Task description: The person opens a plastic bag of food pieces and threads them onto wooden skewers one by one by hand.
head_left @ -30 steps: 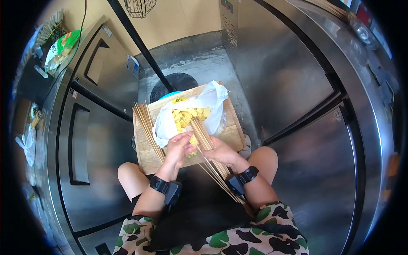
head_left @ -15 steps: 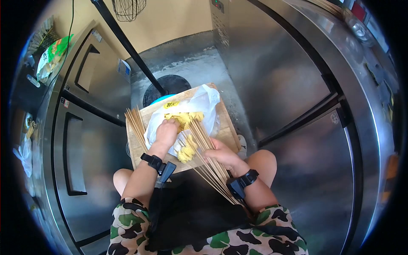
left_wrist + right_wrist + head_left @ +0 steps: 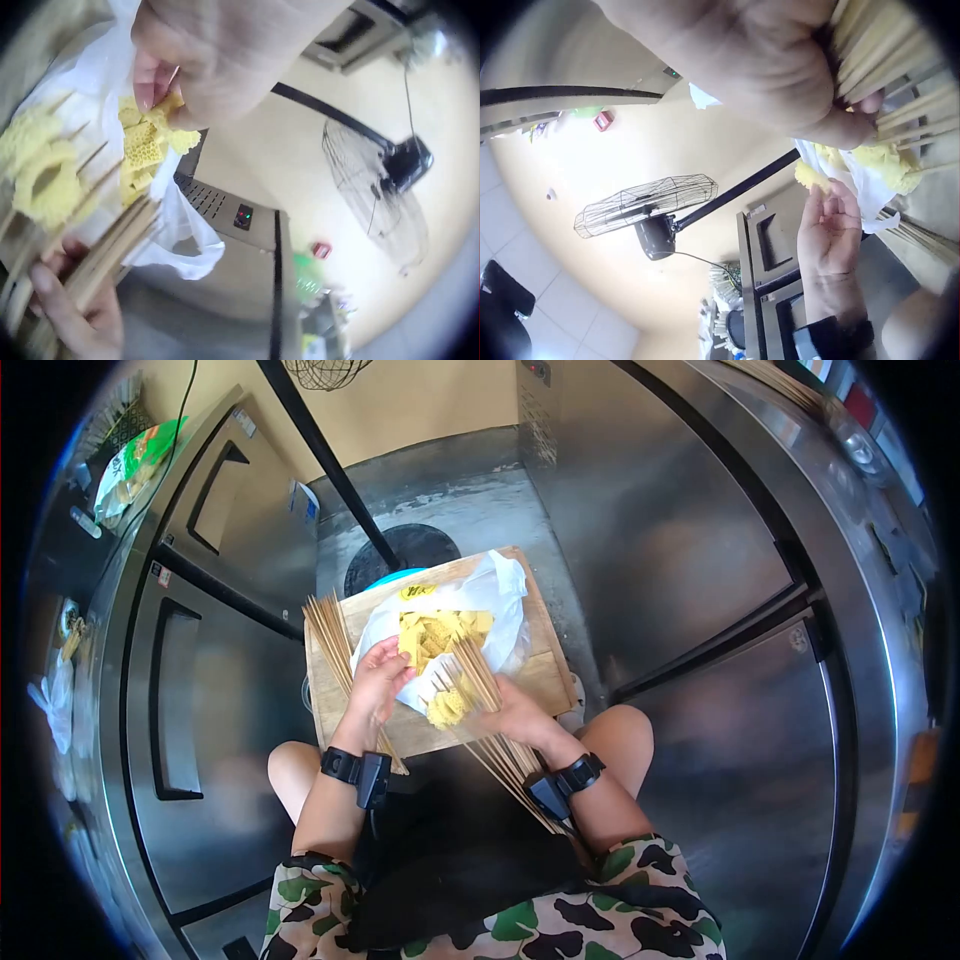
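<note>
My left hand [image 3: 378, 678] pinches a yellow, honeycomb-textured piece [image 3: 810, 177] between thumb and fingers, at the near left edge of the pile of yellow pieces [image 3: 440, 632] in a white plastic bag [image 3: 508, 592]. The right hand [image 3: 520, 718] grips a thick bundle of thin wooden sticks [image 3: 478, 672]. Several of these sticks fan out to the left, with folded yellow pieces [image 3: 51, 187] threaded on their tips. In the right wrist view the right hand [image 3: 757, 67] hides part of the bundle.
The bag lies on a wooden board [image 3: 548, 682], with loose sticks [image 3: 328, 632] along its left side. Steel cabinets [image 3: 690, 540] stand on both sides. A black pole [image 3: 325, 455] rises behind the board, and a wire-caged fan [image 3: 649, 204] shows in the right wrist view.
My left hand moved from the threaded pieces to the pile in the bag, then drew back slightly with a yellow piece pinched. The right hand keeps its grip on the bundle.
</note>
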